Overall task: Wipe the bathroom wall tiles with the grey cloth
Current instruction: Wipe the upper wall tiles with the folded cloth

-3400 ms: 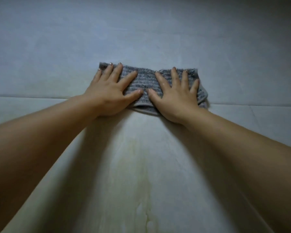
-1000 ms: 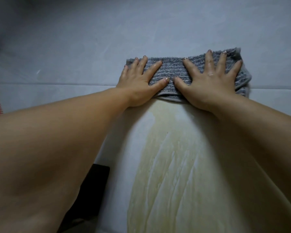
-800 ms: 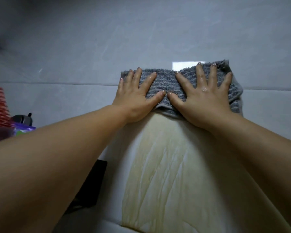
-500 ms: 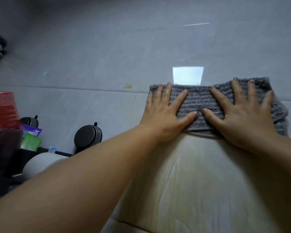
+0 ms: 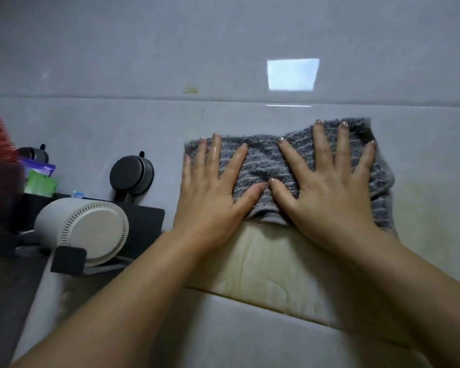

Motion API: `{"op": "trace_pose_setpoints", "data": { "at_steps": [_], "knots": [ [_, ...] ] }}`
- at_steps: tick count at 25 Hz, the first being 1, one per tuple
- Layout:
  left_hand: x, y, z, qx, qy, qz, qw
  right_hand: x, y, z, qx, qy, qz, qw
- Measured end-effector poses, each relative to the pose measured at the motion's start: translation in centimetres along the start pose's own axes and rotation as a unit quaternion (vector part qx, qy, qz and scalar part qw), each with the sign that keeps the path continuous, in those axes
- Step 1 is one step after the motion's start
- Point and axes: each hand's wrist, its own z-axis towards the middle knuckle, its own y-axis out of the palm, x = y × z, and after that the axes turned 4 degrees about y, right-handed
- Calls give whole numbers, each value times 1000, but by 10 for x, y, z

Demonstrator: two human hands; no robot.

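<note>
The person is pressing a folded grey cloth [image 5: 260, 160] flat against the wall tiles [image 5: 117, 49] with both hands. The left hand [image 5: 213, 197] is lying wide and flat on the cloth's left half, fingers straight and fanned. The right hand [image 5: 327, 197] is doing the same on the right half, and the two thumbs are almost meeting at the middle. Neither hand is gripping anything; the palms and fingers are only bearing down.

The cloth is lying directly under the fingers of both hands, its long axis running side to side across them. Its right end is spilling a little past the right hand's little finger and sagging towards the wrist. Both hands are sharing it about equally, so neither looks nearer.

Beyond the fingertips a horizontal grout line [image 5: 117, 98] is crossing the wall, with a small yellow spot [image 5: 190, 89] on it, up and to the left of the left hand. A bright rectangular reflection [image 5: 292, 74] is sitting above the right hand. A yellowish streaked patch [image 5: 271, 261] is spreading on the tile below the wrists and off to the right hand's outer side.

Since the cloth is lying crosswise, a stroke up or down would probably cover the widest band. The patch on the wrist side seems the likeliest next ground.

Just left of the left hand a black shelf [image 5: 146, 221] is carrying a white round vented appliance [image 5: 91, 229]; a sideways stroke that way could bump it.
</note>
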Motion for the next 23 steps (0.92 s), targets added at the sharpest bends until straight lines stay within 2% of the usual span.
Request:
{"op": "trace_pose_setpoints", "data": {
  "at_steps": [2, 5, 8, 18, 23],
  "knots": [
    [2, 3, -17, -19, 2, 13, 1000, 6, 1, -19, -4, 8, -11, 1000],
    [3, -9, 13, -43, -13, -19, 999, 7, -6, 8, -33, 45, 1, 998],
    [3, -13, 32, -43, -27, -46, 998, -8, -8, 26, -27, 84, 15, 996],
    [-14, 16, -91, -2, 48, 36, 998, -25, 18, -88, 30, -8, 6, 1000],
    [-2, 6, -67, -42, 7, -7, 999, -27, 19, -79, 36, -12, -2, 999]
  ]
}}
